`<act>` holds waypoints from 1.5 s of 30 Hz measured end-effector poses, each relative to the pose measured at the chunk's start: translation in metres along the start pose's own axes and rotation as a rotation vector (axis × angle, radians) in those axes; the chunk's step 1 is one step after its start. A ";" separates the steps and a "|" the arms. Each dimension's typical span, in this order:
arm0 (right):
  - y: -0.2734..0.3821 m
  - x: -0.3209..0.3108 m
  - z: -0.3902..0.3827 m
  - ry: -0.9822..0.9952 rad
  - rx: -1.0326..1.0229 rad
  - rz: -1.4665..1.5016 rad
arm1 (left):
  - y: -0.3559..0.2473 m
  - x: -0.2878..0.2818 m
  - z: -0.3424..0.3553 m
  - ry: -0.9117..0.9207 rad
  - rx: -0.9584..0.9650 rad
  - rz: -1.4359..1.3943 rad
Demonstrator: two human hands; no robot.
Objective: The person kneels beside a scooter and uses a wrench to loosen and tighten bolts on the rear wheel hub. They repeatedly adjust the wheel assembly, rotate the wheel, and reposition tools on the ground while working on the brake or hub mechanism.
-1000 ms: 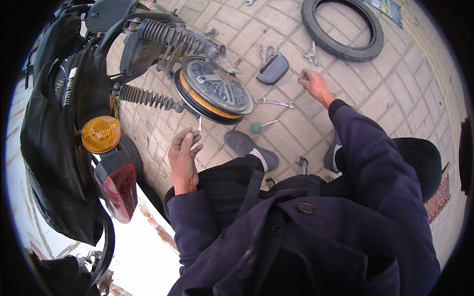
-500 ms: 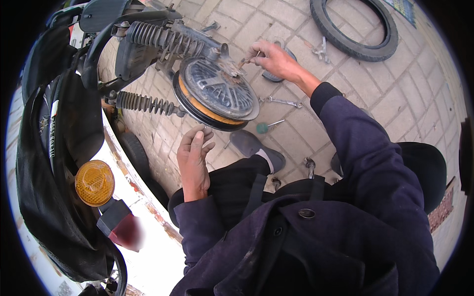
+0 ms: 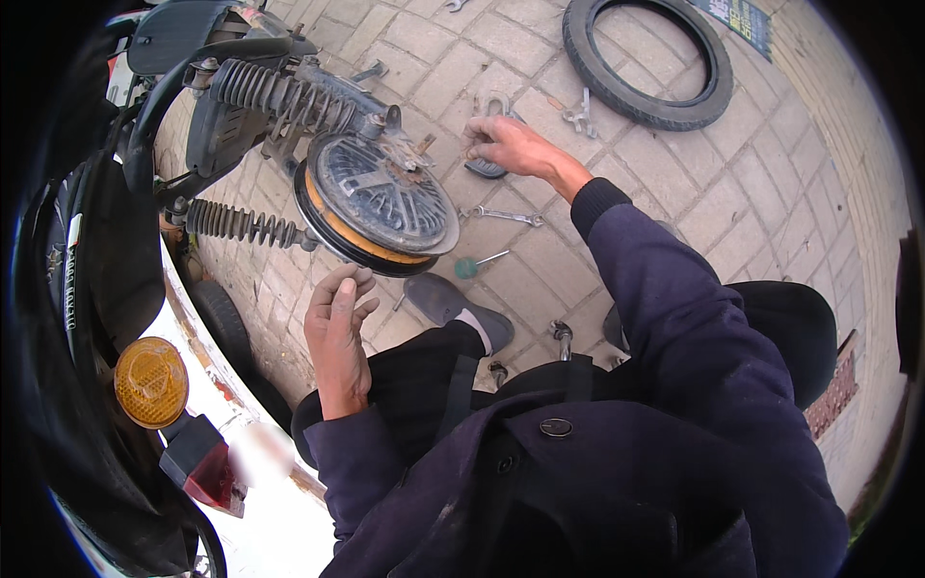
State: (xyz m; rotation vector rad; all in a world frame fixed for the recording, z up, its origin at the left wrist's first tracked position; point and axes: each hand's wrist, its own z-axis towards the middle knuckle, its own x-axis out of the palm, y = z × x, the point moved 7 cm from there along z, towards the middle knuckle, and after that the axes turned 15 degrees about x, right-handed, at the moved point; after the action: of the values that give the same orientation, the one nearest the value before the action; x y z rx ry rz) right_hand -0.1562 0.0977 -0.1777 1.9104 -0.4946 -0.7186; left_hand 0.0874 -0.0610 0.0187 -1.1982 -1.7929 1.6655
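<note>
A bare wheel (image 3: 381, 197) without a tyre, grey with raised spokes and an orange band around its side, hangs tilted at the end of the vehicle's rear frame. Just below its lower edge is my left hand (image 3: 337, 342), its fingers curled and thumb pressed in; what they pinch, if anything, is hidden. My right hand (image 3: 511, 146) hovers to the right of the hub, apart from the wheel. Its fingertips are pinched together, and whatever sits between them is too small to name. A bolt-like axle end (image 3: 424, 144) sticks out beside the hub.
Two coil-spring shock absorbers (image 3: 241, 223) join the frame. On the paving lie a tyre (image 3: 578, 43), a wrench (image 3: 511, 215), a green-handled screwdriver (image 3: 467, 268) and a metal puller-like tool (image 3: 579, 118). An orange reflector (image 3: 151, 382) and a red lamp (image 3: 214, 480) are at left.
The view has shifted, so the wheel appears farther left. My right hand has drawn away from the hub to the right. My left hand stays under the wheel's edge.
</note>
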 end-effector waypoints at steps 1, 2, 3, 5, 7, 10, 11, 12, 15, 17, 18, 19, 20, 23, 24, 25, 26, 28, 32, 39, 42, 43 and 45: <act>-0.018 0.002 -0.004 -0.031 0.065 -0.209 | -0.002 0.001 0.000 -0.001 0.009 -0.004; -0.041 0.010 -0.011 0.049 0.165 -0.298 | -0.004 0.003 0.000 0.009 0.016 -0.009; -0.066 0.017 -0.020 0.130 0.284 -0.389 | -0.005 0.004 -0.001 0.013 0.013 -0.005; -0.108 0.026 -0.039 0.116 0.458 -0.581 | -0.005 0.006 -0.003 0.026 0.018 -0.001; -0.139 0.015 -0.045 0.026 0.561 -0.557 | -0.003 0.007 -0.003 0.037 0.009 0.008; -0.167 -0.035 -0.046 -0.530 0.742 -0.259 | -0.001 0.008 -0.002 0.049 -0.003 0.015; -0.175 -0.053 -0.047 -0.701 0.809 -0.186 | -0.002 0.008 -0.001 0.048 -0.005 0.017; -0.182 -0.070 -0.050 -0.888 0.854 -0.107 | -0.001 0.009 -0.001 0.052 -0.015 0.019; -0.183 -0.101 -0.042 -1.212 0.718 -0.174 | -0.002 0.015 0.000 0.056 -0.034 0.012; -0.194 -0.104 -0.019 -0.990 0.696 -0.160 | -0.003 0.019 0.001 0.049 -0.039 0.012; -0.203 -0.101 -0.012 -0.883 0.758 -0.082 | -0.004 0.021 0.002 0.061 -0.031 0.006; -0.208 -0.096 -0.007 -0.792 0.807 -0.002 | -0.006 0.023 0.003 0.067 -0.026 0.002; -0.208 -0.087 -0.006 -0.710 0.781 0.170 | -0.007 0.025 0.003 0.071 -0.023 -0.001; -0.173 -0.069 -0.014 -0.481 0.619 0.546 | -0.012 0.032 0.001 0.126 0.023 -0.026; -0.149 -0.068 -0.019 -0.387 0.537 0.585 | -0.015 0.036 -0.001 0.143 0.057 -0.024; -0.121 -0.068 -0.024 -0.297 0.478 0.621 | -0.017 0.040 -0.002 0.146 0.067 -0.043; -0.085 -0.070 -0.028 -0.199 0.357 0.607 | -0.018 0.045 -0.003 0.173 0.057 -0.049; -0.014 -0.075 -0.043 -0.038 0.191 0.549 | -0.021 0.060 -0.004 0.231 0.023 -0.156; 0.109 -0.064 -0.085 0.158 -0.026 0.489 | -0.034 0.090 0.003 0.267 0.018 -0.360; 0.176 -0.038 -0.142 0.110 0.032 0.314 | -0.059 0.100 0.000 0.261 0.244 -0.281; 0.180 -0.036 -0.149 -0.002 0.002 0.391 | -0.053 0.095 -0.003 0.174 0.196 -0.373; 0.179 -0.041 -0.152 -0.105 0.000 0.445 | -0.052 0.094 -0.003 0.144 0.194 -0.404; 0.174 -0.046 -0.162 -0.306 -0.001 0.531 | -0.048 0.089 -0.002 0.075 0.181 -0.468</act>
State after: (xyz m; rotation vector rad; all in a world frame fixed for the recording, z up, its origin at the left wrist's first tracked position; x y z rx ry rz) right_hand -0.0863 0.1598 0.0456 1.5664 -1.1400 -0.6512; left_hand 0.0258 0.0163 0.0429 -0.6851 -1.6731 1.4479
